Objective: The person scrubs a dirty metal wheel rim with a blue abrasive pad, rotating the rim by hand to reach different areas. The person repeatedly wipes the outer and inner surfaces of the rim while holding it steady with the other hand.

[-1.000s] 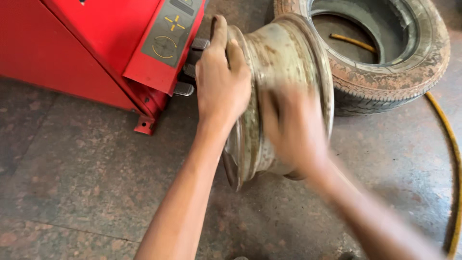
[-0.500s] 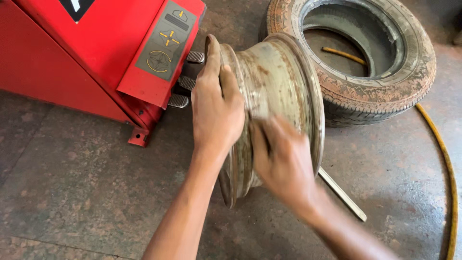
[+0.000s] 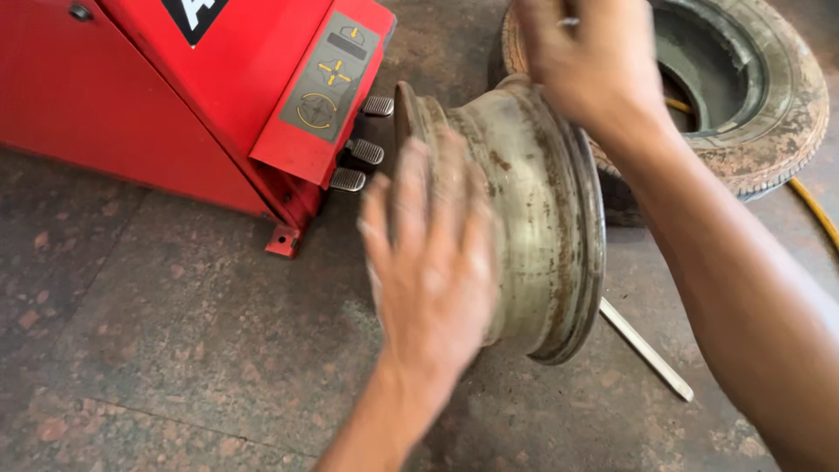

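Rim: bare steel wheel rim [image 3: 533, 201], dull grey, rust-flecked, on edge on the stone floor [image 3: 149, 350] beside the red tyre machine [image 3: 218, 105].
Left hand [image 3: 433, 262]: blurred, fingers spread flat against the rim's near flank.
Right hand [image 3: 590, 57]: at the rim's top edge — grip unclear.
Behind: worn, dusty tyre [image 3: 769, 114]; flat metal bar [image 3: 647, 350] lying alongside.

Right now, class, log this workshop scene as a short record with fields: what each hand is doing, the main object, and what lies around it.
Left hand: blurred, fingers spread against the near side of the rim
Right hand: on the rim's top edge
Steel wheel rim: bare, worn, standing on edge on the floor
Red machine: left, three foot pedals beside the rim
Old tyre: lying flat behind
Metal bar: on the floor
Yellow hose: far right
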